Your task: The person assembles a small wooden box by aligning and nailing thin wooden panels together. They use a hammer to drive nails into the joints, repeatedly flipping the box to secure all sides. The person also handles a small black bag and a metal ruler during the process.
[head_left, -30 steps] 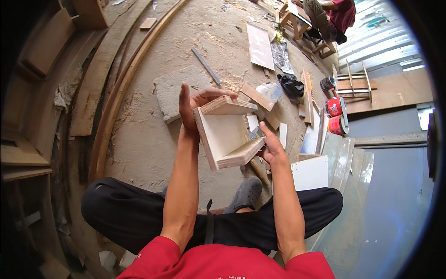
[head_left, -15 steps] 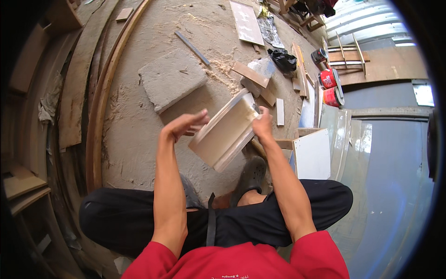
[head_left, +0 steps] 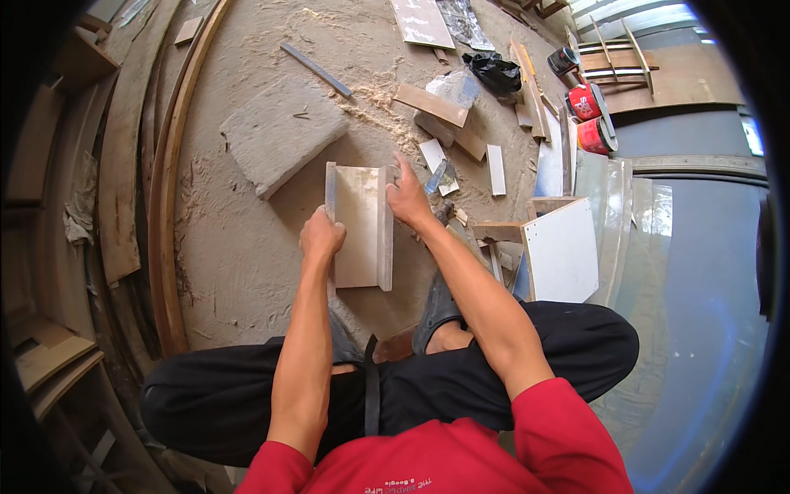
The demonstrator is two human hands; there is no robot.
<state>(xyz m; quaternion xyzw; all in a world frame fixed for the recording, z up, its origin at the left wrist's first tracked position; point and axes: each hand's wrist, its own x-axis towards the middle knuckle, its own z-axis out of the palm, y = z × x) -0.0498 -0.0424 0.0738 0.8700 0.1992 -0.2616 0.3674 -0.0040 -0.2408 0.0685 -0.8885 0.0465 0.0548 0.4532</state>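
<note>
Between my hands is a shallow wooden tray-like piece (head_left: 358, 230), with a pale flat panel and a raised strip along each long side. My left hand (head_left: 322, 233) is closed round its left strip. On the opposite strip, near the far end, my right hand (head_left: 409, 198) grips with the index finger stretched along the edge. Part of each strip is hidden by my fingers. A bluish blade-like piece (head_left: 436, 177) lies on the floor just right of my right hand.
A rough concrete slab (head_left: 284, 136) lies ahead-left, a metal bar (head_left: 317, 72) beyond it. Wood offcuts (head_left: 430, 104) and a black plastic bag (head_left: 494, 74) lie ahead-right. A white-panelled box (head_left: 562, 253) stands right, red cans (head_left: 583, 103) farther off. Long planks (head_left: 169, 189) line the left.
The wooden piece has turned from a slant to nearly straight ahead and shifted left. My left hand, loose beside it before, now grips its left strip. My right hand has moved left with it.
</note>
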